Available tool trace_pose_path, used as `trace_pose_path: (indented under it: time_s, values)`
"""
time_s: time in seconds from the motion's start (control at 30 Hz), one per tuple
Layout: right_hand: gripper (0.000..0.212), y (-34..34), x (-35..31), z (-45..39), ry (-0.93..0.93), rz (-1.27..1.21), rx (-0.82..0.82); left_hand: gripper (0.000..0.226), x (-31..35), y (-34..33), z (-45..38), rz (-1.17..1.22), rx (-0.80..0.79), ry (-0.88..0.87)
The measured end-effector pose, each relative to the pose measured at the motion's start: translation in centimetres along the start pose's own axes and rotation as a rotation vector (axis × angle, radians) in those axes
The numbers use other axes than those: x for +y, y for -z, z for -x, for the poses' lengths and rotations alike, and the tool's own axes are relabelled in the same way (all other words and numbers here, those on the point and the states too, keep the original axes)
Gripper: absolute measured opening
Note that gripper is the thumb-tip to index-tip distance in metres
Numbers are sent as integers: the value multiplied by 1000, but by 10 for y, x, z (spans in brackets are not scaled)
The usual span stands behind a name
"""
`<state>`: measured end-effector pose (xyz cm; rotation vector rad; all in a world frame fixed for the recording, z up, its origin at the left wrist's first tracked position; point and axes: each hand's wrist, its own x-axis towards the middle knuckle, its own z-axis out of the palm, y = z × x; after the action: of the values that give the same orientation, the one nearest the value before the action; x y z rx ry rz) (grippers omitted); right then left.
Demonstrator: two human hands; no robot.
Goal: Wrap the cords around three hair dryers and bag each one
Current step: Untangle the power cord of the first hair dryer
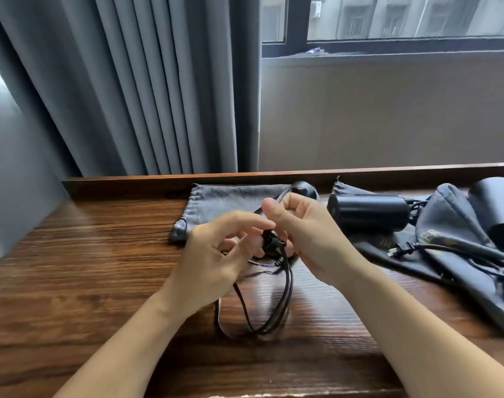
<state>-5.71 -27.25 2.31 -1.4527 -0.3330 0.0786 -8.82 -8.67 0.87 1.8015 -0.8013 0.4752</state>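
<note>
A black cord (285, 285) hangs in loops between my hands above the wooden table (72, 282). My right hand (305, 234) pinches the cord, which runs up to a hair dryer (303, 189) mostly hidden behind my fingers. My left hand (216, 254) has its fingers spread beside the black plug end (270, 242); whether it touches the plug is unclear. A second black dryer (368, 212) lies on its side to the right. A third dryer (497, 208) sits at the far right. A grey drawstring bag (222, 202) lies flat behind my hands.
Dark bags (451, 225) and a loose cord with its plug (394, 249) lie at the right. A raised wooden ledge (273, 176) borders the table's back. Grey curtains (144, 81) hang behind, a window at the upper right.
</note>
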Motion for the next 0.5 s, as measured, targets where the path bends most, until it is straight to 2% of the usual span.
trace_pose_path:
  time_s: [0.13,0.23,0.37,0.43,0.5]
  values:
    - [31,-5,0,4,51,75,102,10,-2,3,1,-107,-31,-44]
    - [30,-6,-1,7,61,123,118,12,-7,6,1,-254,-63,-127]
    - [29,-2,-2,6,78,180,-5,8,-6,5,3,-265,-33,-112]
    - [30,0,-4,8,104,218,-95,12,-6,5,4,-206,36,-17]
    - [23,3,-4,11,224,332,-128,21,-6,8,2,-155,100,82]
